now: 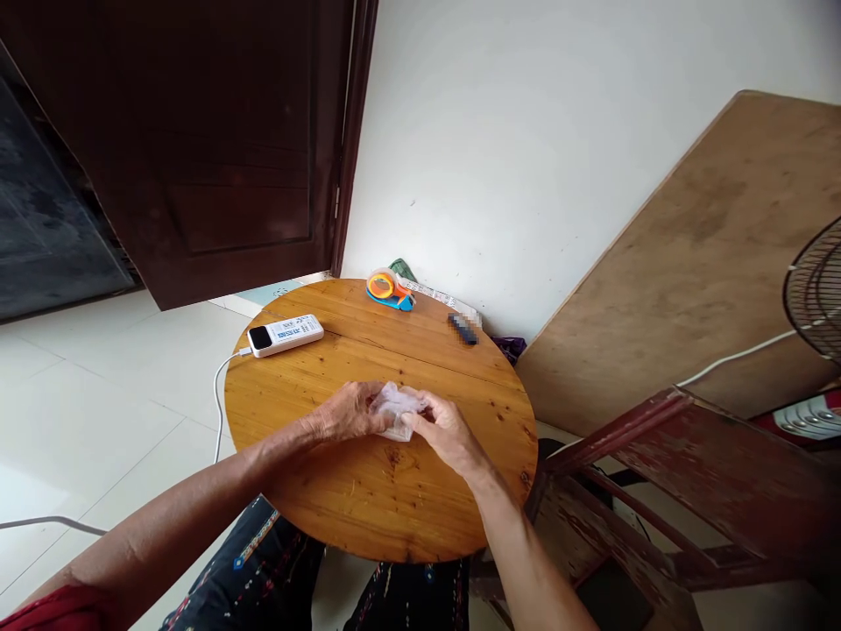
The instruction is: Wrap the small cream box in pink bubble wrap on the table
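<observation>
Translucent plastic packet, one, over round wooden table; left hand and right hand hold it, fingers pressed to opposite sides. Orange-and-blue tape dispenser stands near far edge.

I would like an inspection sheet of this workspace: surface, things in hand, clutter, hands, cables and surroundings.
Surface: round wooden table, with knots and seams visible.
Things in hand: crumpled, see-through plastic item; contents cannot be told.
Clutter: white device at the left, orange-and-blue tape dispenser at the far edge, dark pixelated object to its right.
Hands: left hand and right hand both hold the plastic item in their fingers.
Cables: white cable runs from the device over the table edge.
Surroundings: dark door, white wall, leaning board, fan.
</observation>
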Action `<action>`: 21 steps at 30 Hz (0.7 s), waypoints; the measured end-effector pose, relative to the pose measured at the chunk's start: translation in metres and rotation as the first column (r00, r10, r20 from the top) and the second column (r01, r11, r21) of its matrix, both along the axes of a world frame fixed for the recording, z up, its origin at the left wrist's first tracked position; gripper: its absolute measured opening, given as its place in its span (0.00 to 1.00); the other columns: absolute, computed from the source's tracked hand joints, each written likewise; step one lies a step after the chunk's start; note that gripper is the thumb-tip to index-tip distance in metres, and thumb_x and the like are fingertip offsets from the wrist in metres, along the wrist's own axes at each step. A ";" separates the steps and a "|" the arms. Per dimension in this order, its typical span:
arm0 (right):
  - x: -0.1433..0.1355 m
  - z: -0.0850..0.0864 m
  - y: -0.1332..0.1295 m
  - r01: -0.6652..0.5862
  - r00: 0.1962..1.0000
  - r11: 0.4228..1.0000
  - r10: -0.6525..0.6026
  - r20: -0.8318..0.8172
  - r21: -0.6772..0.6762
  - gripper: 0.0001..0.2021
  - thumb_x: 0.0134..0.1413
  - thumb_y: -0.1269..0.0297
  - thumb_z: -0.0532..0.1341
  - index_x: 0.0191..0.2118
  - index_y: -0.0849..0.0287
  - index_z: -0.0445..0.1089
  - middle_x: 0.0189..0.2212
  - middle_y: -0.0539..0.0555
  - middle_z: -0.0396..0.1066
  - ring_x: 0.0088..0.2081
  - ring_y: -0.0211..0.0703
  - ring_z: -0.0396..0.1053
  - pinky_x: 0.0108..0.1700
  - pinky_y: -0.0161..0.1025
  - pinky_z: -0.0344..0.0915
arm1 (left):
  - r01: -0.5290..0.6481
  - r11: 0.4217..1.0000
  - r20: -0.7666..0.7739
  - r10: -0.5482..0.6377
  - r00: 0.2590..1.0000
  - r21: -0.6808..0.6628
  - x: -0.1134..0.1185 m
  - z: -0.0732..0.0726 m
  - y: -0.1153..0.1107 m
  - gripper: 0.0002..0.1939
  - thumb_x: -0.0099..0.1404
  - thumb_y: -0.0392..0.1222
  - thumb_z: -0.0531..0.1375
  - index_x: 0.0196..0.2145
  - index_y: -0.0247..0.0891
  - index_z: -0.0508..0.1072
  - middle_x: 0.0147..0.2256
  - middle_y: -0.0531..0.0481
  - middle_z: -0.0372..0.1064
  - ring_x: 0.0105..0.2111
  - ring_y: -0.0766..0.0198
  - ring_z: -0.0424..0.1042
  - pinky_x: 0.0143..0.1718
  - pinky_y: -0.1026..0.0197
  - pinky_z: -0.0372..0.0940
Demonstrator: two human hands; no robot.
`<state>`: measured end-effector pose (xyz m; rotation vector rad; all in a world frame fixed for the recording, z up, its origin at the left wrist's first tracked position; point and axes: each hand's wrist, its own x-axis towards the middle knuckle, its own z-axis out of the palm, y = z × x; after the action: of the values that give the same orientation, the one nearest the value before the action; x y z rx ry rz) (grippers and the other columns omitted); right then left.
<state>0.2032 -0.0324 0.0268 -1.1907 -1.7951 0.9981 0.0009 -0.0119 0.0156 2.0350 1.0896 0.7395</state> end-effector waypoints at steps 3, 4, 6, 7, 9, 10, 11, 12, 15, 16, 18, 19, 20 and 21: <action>-0.001 -0.001 0.011 0.051 0.994 0.973 -0.072 -0.085 -0.227 0.12 0.50 0.57 0.62 0.34 0.60 0.74 0.27 0.51 0.75 0.28 0.41 0.69 0.30 0.36 0.66 | -0.057 0.986 0.038 0.064 0.997 -0.158 -0.002 0.000 0.008 0.14 0.60 0.48 0.58 0.32 0.32 0.74 0.28 0.51 0.71 0.29 0.64 0.68 0.30 0.64 0.63; -0.002 -0.003 0.014 0.087 0.991 0.963 -0.110 -0.077 -0.255 0.12 0.49 0.56 0.63 0.32 0.61 0.74 0.25 0.51 0.74 0.25 0.40 0.67 0.28 0.35 0.64 | -0.038 0.978 0.092 0.057 0.994 -0.203 -0.002 -0.002 0.010 0.16 0.60 0.49 0.58 0.34 0.32 0.74 0.29 0.51 0.71 0.30 0.63 0.68 0.31 0.63 0.63; -0.003 -0.006 0.022 0.129 0.988 0.959 -0.147 -0.053 -0.252 0.12 0.48 0.56 0.63 0.29 0.61 0.74 0.22 0.50 0.72 0.24 0.39 0.65 0.26 0.34 0.61 | 0.067 0.954 0.247 0.007 0.969 -0.292 -0.001 -0.004 0.012 0.18 0.59 0.50 0.60 0.40 0.31 0.73 0.34 0.49 0.73 0.33 0.62 0.70 0.35 0.62 0.65; -0.003 -0.006 0.025 0.128 0.989 0.965 -0.143 -0.049 -0.228 0.11 0.48 0.56 0.63 0.28 0.60 0.74 0.22 0.49 0.72 0.24 0.39 0.65 0.27 0.34 0.61 | 0.128 0.938 0.324 -0.017 0.946 -0.323 0.000 -0.006 0.013 0.20 0.57 0.48 0.62 0.43 0.32 0.72 0.37 0.48 0.74 0.36 0.61 0.71 0.37 0.61 0.66; -0.003 -0.006 0.030 0.101 0.992 0.979 -0.114 -0.063 -0.179 0.10 0.48 0.58 0.64 0.31 0.59 0.75 0.25 0.49 0.74 0.27 0.40 0.67 0.31 0.35 0.64 | 0.177 0.915 0.413 -0.013 0.911 -0.362 0.003 -0.009 0.014 0.24 0.55 0.44 0.64 0.48 0.32 0.70 0.41 0.46 0.74 0.39 0.60 0.72 0.41 0.59 0.67; -0.003 -0.006 0.032 0.088 0.991 0.983 -0.103 -0.084 -0.160 0.10 0.48 0.58 0.64 0.33 0.59 0.76 0.28 0.50 0.75 0.30 0.41 0.68 0.34 0.36 0.65 | 0.171 0.911 0.430 0.008 0.903 -0.375 0.005 -0.011 0.014 0.25 0.55 0.42 0.65 0.49 0.32 0.69 0.41 0.46 0.73 0.40 0.59 0.72 0.42 0.59 0.67; -0.004 -0.006 0.034 0.081 0.989 0.986 -0.098 -0.111 -0.147 0.10 0.48 0.58 0.64 0.35 0.58 0.76 0.30 0.50 0.76 0.32 0.41 0.69 0.36 0.37 0.66 | 0.161 0.908 0.442 0.029 0.897 -0.386 0.007 -0.012 0.014 0.25 0.55 0.40 0.64 0.50 0.32 0.68 0.42 0.45 0.73 0.41 0.59 0.72 0.42 0.58 0.67; -0.004 -0.007 0.035 0.084 0.984 0.987 -0.104 -0.142 -0.140 0.12 0.49 0.58 0.64 0.37 0.58 0.76 0.33 0.51 0.77 0.34 0.42 0.70 0.38 0.37 0.66 | 0.151 0.905 0.458 0.053 0.888 -0.397 0.009 -0.015 0.014 0.25 0.56 0.39 0.64 0.51 0.32 0.67 0.43 0.45 0.73 0.42 0.59 0.72 0.43 0.58 0.67; -0.007 -0.013 0.038 0.148 0.963 0.982 -0.170 -0.211 -0.117 0.14 0.51 0.55 0.64 0.39 0.57 0.76 0.35 0.52 0.77 0.35 0.43 0.72 0.40 0.38 0.67 | 0.165 0.890 0.556 0.113 0.824 -0.425 0.014 -0.022 0.015 0.32 0.56 0.37 0.64 0.58 0.33 0.61 0.47 0.43 0.71 0.45 0.59 0.71 0.45 0.58 0.67; -0.008 -0.015 0.038 0.176 0.957 0.980 -0.193 -0.219 -0.093 0.13 0.51 0.54 0.64 0.38 0.58 0.76 0.34 0.52 0.77 0.35 0.43 0.72 0.40 0.38 0.67 | 0.176 0.887 0.592 0.127 0.796 -0.428 0.015 -0.024 0.015 0.35 0.56 0.38 0.64 0.60 0.34 0.58 0.48 0.43 0.70 0.45 0.58 0.70 0.46 0.57 0.66; -0.011 -0.019 0.038 0.222 0.951 0.975 -0.223 -0.213 -0.029 0.13 0.52 0.54 0.63 0.36 0.58 0.76 0.34 0.52 0.78 0.36 0.44 0.72 0.41 0.38 0.67 | 0.182 0.888 0.635 0.145 0.759 -0.422 0.016 -0.029 0.016 0.39 0.56 0.39 0.65 0.62 0.34 0.55 0.48 0.42 0.69 0.46 0.58 0.70 0.46 0.57 0.66; -0.012 -0.019 0.037 0.235 0.952 0.972 -0.230 -0.202 0.000 0.12 0.53 0.54 0.63 0.35 0.58 0.76 0.34 0.52 0.78 0.36 0.44 0.72 0.41 0.38 0.67 | 0.177 0.893 0.640 0.146 0.754 -0.413 0.016 -0.031 0.017 0.40 0.56 0.40 0.66 0.63 0.34 0.54 0.48 0.42 0.69 0.45 0.58 0.69 0.46 0.56 0.65; -0.014 -0.019 0.036 0.244 0.953 0.970 -0.235 -0.190 0.023 0.12 0.54 0.55 0.62 0.34 0.57 0.76 0.33 0.52 0.78 0.36 0.44 0.73 0.41 0.38 0.67 | 0.165 0.900 0.638 0.147 0.756 -0.403 0.016 -0.033 0.019 0.41 0.56 0.41 0.66 0.63 0.34 0.54 0.48 0.42 0.69 0.45 0.58 0.69 0.46 0.56 0.65; -0.015 -0.018 0.035 0.249 0.955 0.968 -0.239 -0.177 0.039 0.11 0.54 0.55 0.62 0.34 0.57 0.77 0.33 0.53 0.78 0.36 0.45 0.73 0.41 0.38 0.68 | 0.152 0.907 0.630 0.145 0.763 -0.393 0.016 -0.035 0.020 0.41 0.56 0.42 0.66 0.63 0.35 0.55 0.47 0.43 0.69 0.44 0.58 0.69 0.46 0.56 0.65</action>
<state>0.1880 0.0021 0.0085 -1.2164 -1.4931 0.8677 0.0171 0.0079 -0.0191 1.2449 0.7401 1.0054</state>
